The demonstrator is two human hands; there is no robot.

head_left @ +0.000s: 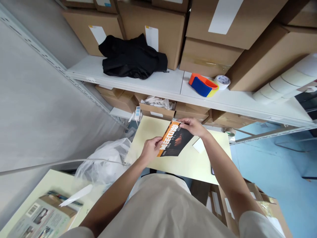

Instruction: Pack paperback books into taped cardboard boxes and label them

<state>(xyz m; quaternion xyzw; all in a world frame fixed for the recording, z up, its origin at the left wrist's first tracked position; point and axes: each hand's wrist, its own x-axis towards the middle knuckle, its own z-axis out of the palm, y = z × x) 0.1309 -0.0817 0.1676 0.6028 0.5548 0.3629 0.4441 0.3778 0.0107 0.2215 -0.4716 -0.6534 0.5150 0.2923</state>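
Note:
Between my two hands is a book (180,142) with a dark cover, an orange spine side and large white characters. My left hand (151,149) grips its lower left edge, thumb on the cover. At the top edge my right hand (193,126) holds it, thumb on the front and fingers behind. The book is tilted above the pale yellow table (198,167). A white card or paper (198,145) lies on the table just right of the book, partly covered by my right forearm.
Ahead stands a shelf (163,82) with cardboard boxes (213,54), black clothing (133,59), an orange and blue strap (201,86) and tape rolls (222,82). A clear plastic bag (104,158) sits at left, near a side table (53,181). Open cartons (250,195) stand at lower right.

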